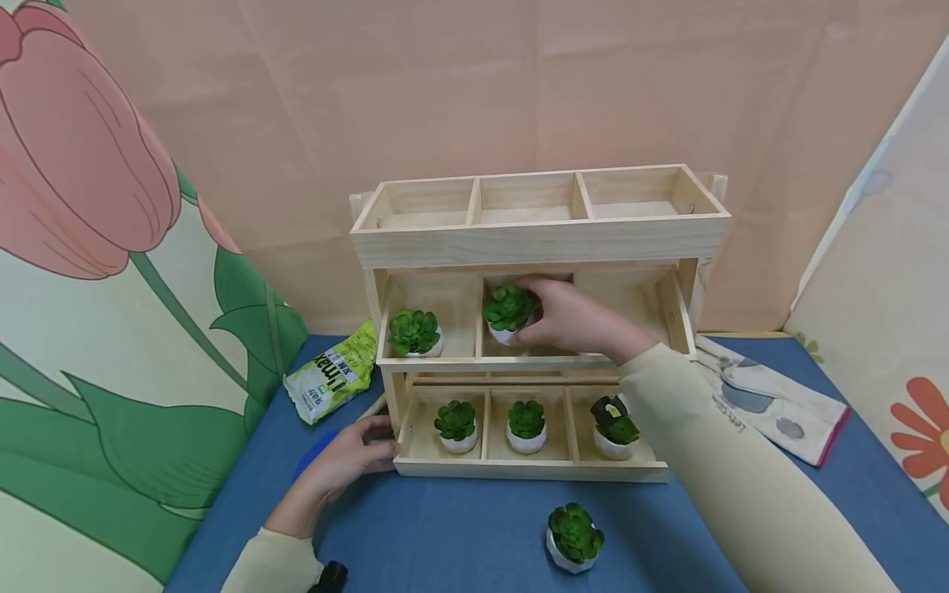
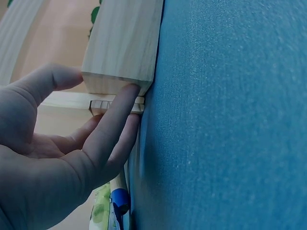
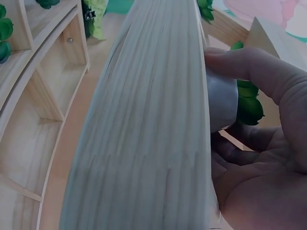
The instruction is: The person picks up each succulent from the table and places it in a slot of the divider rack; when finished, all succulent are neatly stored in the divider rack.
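Observation:
A three-tier wooden plant stand (image 1: pixel 541 243) stands on the blue-covered table. My right hand (image 1: pixel 567 317) grips the white pot of a small green succulent (image 1: pixel 508 308) in the middle tier's centre compartment. In the right wrist view, a wooden front board hides part of that pot (image 3: pixel 223 103). At the lower tier's left end, my left hand (image 1: pixel 353 453) holds the stand's corner (image 2: pixel 117 84) between thumb and fingers. Another potted succulent (image 1: pixel 415 333) sits in the middle tier's left compartment. On the table, in front of the stand, is a potted succulent (image 1: pixel 574 537).
Potted succulents (image 1: pixel 457 426) occupy all three lower compartments; the right one (image 1: pixel 614 428) has something dark on it. Left of the stand lie a green-and-white bag (image 1: pixel 334 375) and a blue-ended tool (image 2: pixel 120 200). Patterned gloves (image 1: pixel 778 403) lie at the right.

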`<state>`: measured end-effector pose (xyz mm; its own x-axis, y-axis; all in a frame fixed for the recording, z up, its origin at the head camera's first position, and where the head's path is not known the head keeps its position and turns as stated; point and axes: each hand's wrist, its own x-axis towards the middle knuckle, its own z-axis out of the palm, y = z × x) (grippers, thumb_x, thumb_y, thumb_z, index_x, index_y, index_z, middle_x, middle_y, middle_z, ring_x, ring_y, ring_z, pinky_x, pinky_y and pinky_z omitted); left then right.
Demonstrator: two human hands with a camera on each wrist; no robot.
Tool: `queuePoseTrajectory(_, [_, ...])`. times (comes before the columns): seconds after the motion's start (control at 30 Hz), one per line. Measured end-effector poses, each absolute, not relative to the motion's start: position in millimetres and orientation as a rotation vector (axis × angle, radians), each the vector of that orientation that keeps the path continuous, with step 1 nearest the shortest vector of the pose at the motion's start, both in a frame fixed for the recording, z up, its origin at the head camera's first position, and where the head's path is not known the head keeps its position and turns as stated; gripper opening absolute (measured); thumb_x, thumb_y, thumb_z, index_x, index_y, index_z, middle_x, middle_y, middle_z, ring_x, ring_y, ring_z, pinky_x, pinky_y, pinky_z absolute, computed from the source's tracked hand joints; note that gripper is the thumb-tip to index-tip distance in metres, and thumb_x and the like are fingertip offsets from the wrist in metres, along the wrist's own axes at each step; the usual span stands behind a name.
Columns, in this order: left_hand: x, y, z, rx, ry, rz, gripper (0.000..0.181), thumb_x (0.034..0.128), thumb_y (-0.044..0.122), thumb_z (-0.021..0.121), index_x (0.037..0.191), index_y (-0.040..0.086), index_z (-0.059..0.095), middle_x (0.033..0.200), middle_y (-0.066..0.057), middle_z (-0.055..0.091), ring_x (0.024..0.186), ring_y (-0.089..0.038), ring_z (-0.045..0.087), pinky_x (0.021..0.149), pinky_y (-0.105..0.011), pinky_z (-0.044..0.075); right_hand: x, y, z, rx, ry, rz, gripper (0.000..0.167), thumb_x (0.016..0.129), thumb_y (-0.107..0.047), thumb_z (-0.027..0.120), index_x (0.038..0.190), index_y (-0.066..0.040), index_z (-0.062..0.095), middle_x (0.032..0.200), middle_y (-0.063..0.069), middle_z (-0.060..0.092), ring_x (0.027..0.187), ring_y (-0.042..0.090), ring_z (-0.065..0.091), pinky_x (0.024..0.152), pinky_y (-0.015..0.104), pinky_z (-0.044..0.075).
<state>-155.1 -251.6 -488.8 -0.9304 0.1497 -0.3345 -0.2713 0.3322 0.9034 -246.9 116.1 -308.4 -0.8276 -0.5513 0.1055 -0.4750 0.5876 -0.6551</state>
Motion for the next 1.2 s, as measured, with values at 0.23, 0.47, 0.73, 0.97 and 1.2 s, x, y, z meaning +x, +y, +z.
queuePoseTrajectory(0.23, [-154.4, -250.9, -488.3, -0.109, 2.247, 1.623, 0.074, 0.0986, 0.015, 0.072, 0.159, -0.008, 0.035, 0.156, -0.033, 0.044, 0.128, -0.041, 0.068, 0.099, -0.047, 0.066, -249.7, 113.2, -308.7, -0.915, 2.728, -0.963, 0.064, 0.086, -0.02, 0.087, 0.142, -0.004, 0.06, 0.137, 0.013, 0.064, 0.119, 0.026, 0.062, 0.108, 0.045, 0.054])
queuePoseTrajectory(0.47, [-155.4, -251.2, -490.4, -0.117, 2.245, 1.626, 0.074, 0.0986, 0.016, 0.072, 0.159, -0.007, 0.037, 0.157, -0.032, 0.044, 0.129, -0.04, 0.067, 0.098, -0.046, 0.066, -248.5, 109.1, -308.0, -0.922, 2.731, -0.883, 0.067, 0.087, -0.023, 0.087, 0.144, -0.003, 0.059, 0.138, 0.013, 0.066, 0.121, 0.026, 0.064, 0.111, 0.048, 0.055])
queuePoseTrajectory(0.73, [-156.7, -252.1, -491.7, -0.109, 2.245, 1.623, 0.075, 0.0988, 0.017, 0.073, 0.159, -0.007, 0.036, 0.158, -0.032, 0.043, 0.128, -0.04, 0.068, 0.098, -0.046, 0.066, -246.8, 107.0, -305.9, -0.922, 2.732, -0.846, 0.069, 0.086, -0.02, 0.086, 0.147, -0.003, 0.057, 0.139, 0.013, 0.066, 0.121, 0.026, 0.065, 0.111, 0.049, 0.055])
queuePoseTrajectory(0.97, [-157.8, -252.4, -491.9, -0.093, 2.253, 1.613, 0.076, 0.099, 0.018, 0.073, 0.159, -0.008, 0.034, 0.157, -0.033, 0.043, 0.128, -0.039, 0.068, 0.098, -0.047, 0.066, -245.0, 107.9, -305.8, -0.925, 2.724, -0.8, 0.068, 0.088, -0.017, 0.085, 0.149, -0.004, 0.057, 0.141, 0.014, 0.066, 0.123, 0.027, 0.064, 0.11, 0.049, 0.056])
queuePoseTrajectory(1.2, [-157.9, -253.5, -493.6, -0.088, 2.251, 1.621, 0.076, 0.0991, 0.017, 0.073, 0.159, -0.009, 0.034, 0.158, -0.033, 0.042, 0.128, -0.04, 0.068, 0.098, -0.047, 0.066, -244.6, 111.9, -305.7, -0.92, 2.724, -0.779, 0.072, 0.088, -0.016, 0.084, 0.153, -0.008, 0.055, 0.15, 0.013, 0.063, 0.129, 0.027, 0.062, 0.113, 0.049, 0.054])
